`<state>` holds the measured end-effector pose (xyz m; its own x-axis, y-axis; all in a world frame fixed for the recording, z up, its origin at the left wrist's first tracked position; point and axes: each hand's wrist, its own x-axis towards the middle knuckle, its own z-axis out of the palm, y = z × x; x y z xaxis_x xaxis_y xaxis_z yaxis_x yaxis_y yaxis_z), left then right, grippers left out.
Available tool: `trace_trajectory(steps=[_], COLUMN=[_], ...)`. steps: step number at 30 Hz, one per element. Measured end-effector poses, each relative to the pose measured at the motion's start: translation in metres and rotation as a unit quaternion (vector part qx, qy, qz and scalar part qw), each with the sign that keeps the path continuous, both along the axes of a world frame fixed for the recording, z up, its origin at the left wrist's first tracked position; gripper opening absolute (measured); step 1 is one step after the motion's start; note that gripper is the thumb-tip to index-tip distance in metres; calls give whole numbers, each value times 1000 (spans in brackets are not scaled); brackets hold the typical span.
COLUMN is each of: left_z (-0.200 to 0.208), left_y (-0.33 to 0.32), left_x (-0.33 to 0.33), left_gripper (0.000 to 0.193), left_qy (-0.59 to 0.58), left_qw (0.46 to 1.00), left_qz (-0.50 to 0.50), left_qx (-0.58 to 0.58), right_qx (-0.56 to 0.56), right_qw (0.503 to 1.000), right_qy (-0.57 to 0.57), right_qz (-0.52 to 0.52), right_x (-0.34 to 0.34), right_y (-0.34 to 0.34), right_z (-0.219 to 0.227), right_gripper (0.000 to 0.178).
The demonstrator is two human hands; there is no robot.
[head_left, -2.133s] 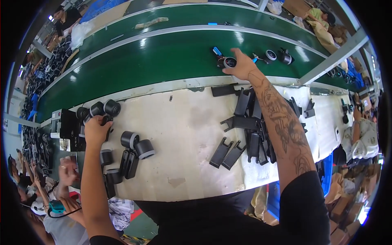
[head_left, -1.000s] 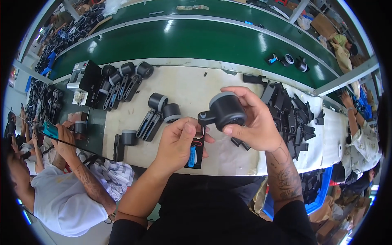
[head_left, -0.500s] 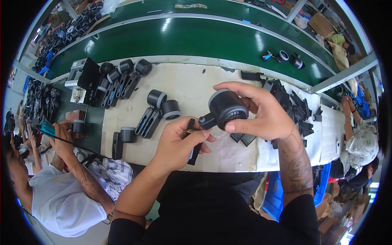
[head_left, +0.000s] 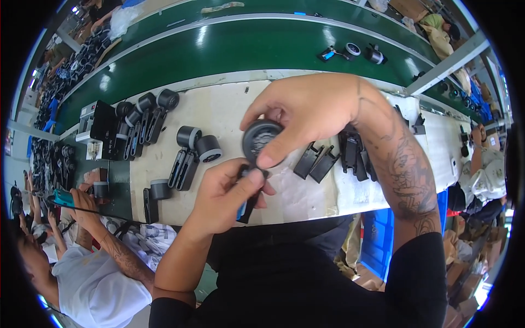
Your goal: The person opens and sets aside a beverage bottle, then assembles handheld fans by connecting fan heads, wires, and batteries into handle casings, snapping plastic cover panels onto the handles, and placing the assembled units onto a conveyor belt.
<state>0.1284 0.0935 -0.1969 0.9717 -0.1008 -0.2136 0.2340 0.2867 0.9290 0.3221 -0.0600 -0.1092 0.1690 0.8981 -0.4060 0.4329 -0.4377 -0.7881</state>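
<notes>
A round black fan head (head_left: 256, 143) with a grille on its face is in my right hand (head_left: 314, 109), fingers and thumb closed around it. My left hand (head_left: 219, 194) pinches a slim dark handle piece (head_left: 247, 210) with a blue strip inside. The fan head's neck end is close to the top of the handle; my fingers cover the join, so I cannot tell whether they touch. To the right of the hands lie black handle shells (head_left: 317, 162). Left of them rest two fan heads with handles (head_left: 187, 161).
More fans (head_left: 145, 123) lie at the table's left, by a black machine (head_left: 97, 128). A co-worker at left holds a teal power tool (head_left: 63, 198). Beyond the table runs a green conveyor (head_left: 219, 52) with loose parts. A blue bin (head_left: 377, 240) stands below the table's right front edge.
My right hand has brought the fan head left and down, close to my left hand, turning its grille. The view has also shifted slightly.
</notes>
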Motion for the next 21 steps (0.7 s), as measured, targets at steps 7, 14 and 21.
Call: trace_trajectory(steps=[7,14,21], left_z=[-49,-60,-47], left_y=[27,42,36], left_x=[-17,-14,-3], left_gripper=[30,33,37], left_qy=[-21,76,61], left_qw=[978,967,949], left_qz=[168,192,215], left_qx=[-120,-146,-224], right_qx=[154,-64,-2], right_qw=[897,818,817], right_qy=[-383,-530,-547], right_qz=[-155,-215,-182], right_x=[-9,-102,-68], right_y=[-40,-69,-80], right_z=[-85,-170,-190], right_gripper=[33,43,17])
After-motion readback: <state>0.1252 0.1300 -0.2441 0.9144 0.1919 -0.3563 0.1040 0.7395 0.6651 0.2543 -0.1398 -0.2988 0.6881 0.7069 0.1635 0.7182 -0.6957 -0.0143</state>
